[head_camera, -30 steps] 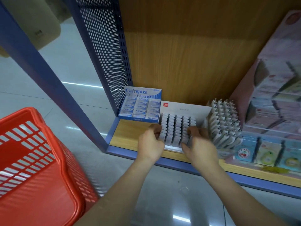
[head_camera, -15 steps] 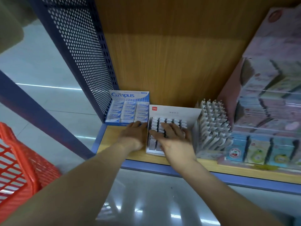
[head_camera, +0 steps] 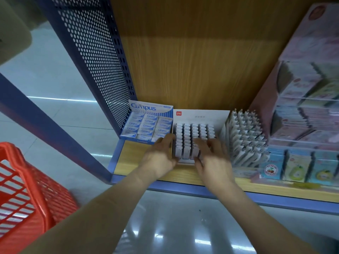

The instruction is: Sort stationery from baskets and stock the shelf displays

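Observation:
A white display box (head_camera: 200, 116) filled with rows of small white items stands on the low wooden shelf (head_camera: 128, 158). My left hand (head_camera: 159, 156) lies against the box's left side, fingers straight, thumb at its front corner. My right hand (head_camera: 212, 158) rests flat on the front rows of items, fingers spread. Left of the box sits a blue Campus eraser box (head_camera: 148, 123). On its right stands a grey pen display (head_camera: 245, 136).
A red plastic basket (head_camera: 23, 195) stands on the floor at lower left. A blue perforated panel (head_camera: 95, 57) closes the shelf's left end. Pink and pastel stationery packs (head_camera: 308, 114) fill the right side. The shelf's blue front lip (head_camera: 183, 187) runs below my wrists.
The view has shifted slightly, showing more of the red basket. My right hand slid toward the right half of the white box; my left hand stays at the box's left side.

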`<act>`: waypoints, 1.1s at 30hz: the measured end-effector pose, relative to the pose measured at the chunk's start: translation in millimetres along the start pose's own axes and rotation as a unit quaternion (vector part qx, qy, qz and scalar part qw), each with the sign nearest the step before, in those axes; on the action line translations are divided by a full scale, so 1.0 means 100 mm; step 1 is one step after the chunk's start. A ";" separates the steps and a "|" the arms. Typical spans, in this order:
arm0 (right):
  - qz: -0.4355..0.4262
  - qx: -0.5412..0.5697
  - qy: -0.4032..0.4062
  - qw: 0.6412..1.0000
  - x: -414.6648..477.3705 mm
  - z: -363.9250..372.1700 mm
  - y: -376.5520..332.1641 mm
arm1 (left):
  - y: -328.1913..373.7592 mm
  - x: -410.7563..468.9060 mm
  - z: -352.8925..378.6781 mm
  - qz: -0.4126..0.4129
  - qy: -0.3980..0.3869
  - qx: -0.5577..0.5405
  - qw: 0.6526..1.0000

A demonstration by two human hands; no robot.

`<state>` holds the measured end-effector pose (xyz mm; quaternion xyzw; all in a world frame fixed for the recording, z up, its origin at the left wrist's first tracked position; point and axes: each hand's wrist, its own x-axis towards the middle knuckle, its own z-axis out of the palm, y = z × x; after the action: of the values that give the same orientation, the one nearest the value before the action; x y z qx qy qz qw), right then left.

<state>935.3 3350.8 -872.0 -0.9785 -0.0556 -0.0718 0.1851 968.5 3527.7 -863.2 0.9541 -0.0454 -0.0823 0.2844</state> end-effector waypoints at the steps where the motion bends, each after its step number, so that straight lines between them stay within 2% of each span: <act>1: 0.021 0.028 -0.002 0.999 -0.10 -0.01 0.02 | 0.02 0.01 0.02 0.004 -0.006 0.004 1.000; 5: 0.068 0.126 -0.029 0.989 -0.22 0.07 0.08 | 0.05 0.09 0.05 -0.025 0.003 0.002 1.000; 11: 0.082 0.222 -0.071 0.969 0.06 0.17 0.11 | 0.08 0.20 0.16 -0.126 0.056 -0.113 0.984; 14: 0.109 0.249 -0.098 0.957 0.19 0.23 0.14 | 0.12 0.24 0.20 -0.145 0.025 -0.169 0.975; 19: 0.122 0.278 -0.113 0.946 0.23 0.30 0.10 | 0.12 0.24 0.21 -0.143 -0.049 -0.122 0.981; 22: 0.143 0.282 -0.059 0.947 0.14 0.32 0.03 | 0.11 0.19 0.26 -0.150 -0.070 -0.178 0.970; 25: 0.183 0.348 -0.029 0.919 0.08 0.38 0.02 | 0.14 0.16 0.30 -0.143 -0.074 -0.178 0.971; 29: 0.239 0.411 -0.107 0.873 0.13 0.36 0.04 | 0.12 0.18 0.27 -0.136 -0.094 -0.149 0.975; 33: 0.252 0.443 -0.117 0.852 0.16 0.28 0.09 | 0.10 0.16 0.17 -0.149 -0.108 -0.158 0.970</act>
<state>955.1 3354.7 -898.7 -0.7746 0.1460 0.1246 0.6026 980.2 3508.0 -874.2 0.8786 0.0806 -0.2326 0.4093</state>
